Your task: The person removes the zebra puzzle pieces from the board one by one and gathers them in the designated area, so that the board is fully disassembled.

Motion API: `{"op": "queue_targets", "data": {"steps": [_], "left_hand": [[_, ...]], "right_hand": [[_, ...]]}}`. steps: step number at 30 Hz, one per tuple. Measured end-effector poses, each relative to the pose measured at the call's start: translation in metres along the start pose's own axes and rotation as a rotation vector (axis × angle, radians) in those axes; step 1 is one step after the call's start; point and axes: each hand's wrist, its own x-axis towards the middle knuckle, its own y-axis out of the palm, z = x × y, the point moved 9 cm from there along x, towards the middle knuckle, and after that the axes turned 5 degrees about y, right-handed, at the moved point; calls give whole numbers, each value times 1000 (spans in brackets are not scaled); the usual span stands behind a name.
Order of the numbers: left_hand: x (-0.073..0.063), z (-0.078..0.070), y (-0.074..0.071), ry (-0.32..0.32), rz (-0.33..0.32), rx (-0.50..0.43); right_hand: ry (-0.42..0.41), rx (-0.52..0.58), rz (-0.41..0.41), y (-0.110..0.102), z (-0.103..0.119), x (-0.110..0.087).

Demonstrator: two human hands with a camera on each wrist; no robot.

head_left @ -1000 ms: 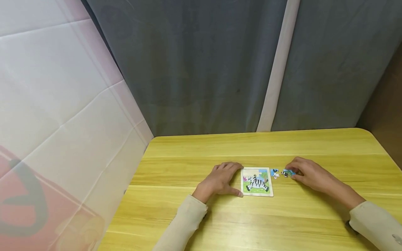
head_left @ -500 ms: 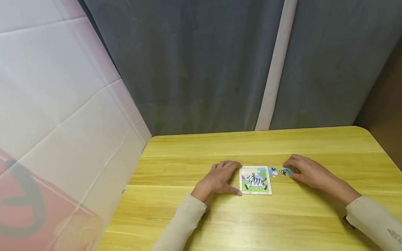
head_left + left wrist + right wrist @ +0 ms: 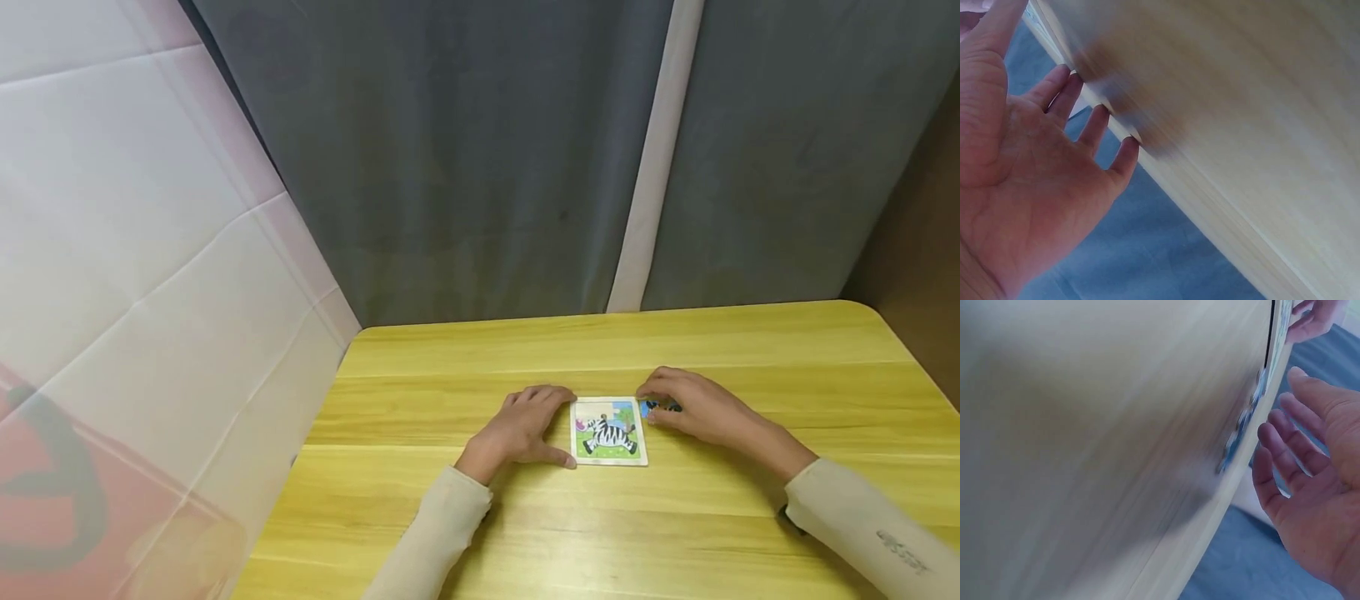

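Observation:
A square zebra jigsaw puzzle (image 3: 611,437) in a pale wooden frame lies on the table in the head view. My left hand (image 3: 523,425) is spread along its left side, the thumb at the near corner and the forefinger at the far one. In the left wrist view, the other fingertips (image 3: 1129,145) rest on the wood. Loose blue and black puzzle pieces (image 3: 645,409) lie right of the frame, partly hidden under my right hand (image 3: 701,407). From the right wrist, the pieces (image 3: 1240,428) lie flat on the table, and the right fingers hang loosely bent above them, pinching nothing.
The yellow wood-grain table (image 3: 450,354) has its far edge against a grey curtain (image 3: 465,167) with a pale vertical strip (image 3: 652,167). A white fabric panel (image 3: 150,192) stands at the left, and a brown surface (image 3: 918,225) at the right.
My right hand has moved left toward the puzzle frame and now covers more of the loose pieces. The left hand stays at the frame's left side.

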Motion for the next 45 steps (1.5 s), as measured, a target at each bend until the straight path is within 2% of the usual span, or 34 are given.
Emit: {"op": "queue_targets", "data": {"steps": [9, 16, 25, 37, 45], "left_hand": [[0, -1, 1, -3, 2, -16], [0, -1, 2, 5, 1, -11], [1, 0, 4, 7, 3, -18], [-1, 2, 4, 1, -2, -18], [0, 0, 3, 6, -10, -25]], "right_hand": [[-54, 30, 2, 9, 22, 13], [-85, -37, 0, 17, 33, 18], [-67, -86, 6, 26, 31, 18], [-87, -50, -12, 28, 30, 20], [-72, -55, -24, 28, 28, 18]]}}
